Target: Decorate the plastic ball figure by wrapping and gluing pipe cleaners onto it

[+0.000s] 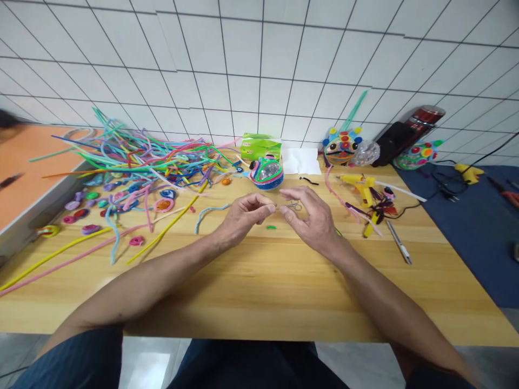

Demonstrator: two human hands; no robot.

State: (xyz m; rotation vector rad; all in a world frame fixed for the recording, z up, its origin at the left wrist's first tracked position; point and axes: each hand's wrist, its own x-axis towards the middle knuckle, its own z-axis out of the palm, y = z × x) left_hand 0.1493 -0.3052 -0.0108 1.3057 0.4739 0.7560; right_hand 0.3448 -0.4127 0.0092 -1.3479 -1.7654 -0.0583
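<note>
Head camera view: Left hand point(245, 215) pinches, its contents too small to tell; right hand point(310, 220) hangs loosely open near scissors point(292, 205). Wrapped ornament point(266, 181) sits just beyond, where a careless forward reach could topple it.

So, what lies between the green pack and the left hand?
The head view shows a colourful ball between the green pack and the left hand.

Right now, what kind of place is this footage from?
Probably a craft workspace: a wooden table against a tiled wall holds a heap of coloured pipe cleaners, a yellow glue gun and a decorated, fish-like figure. Whether home or workshop, I can't tell.
</note>
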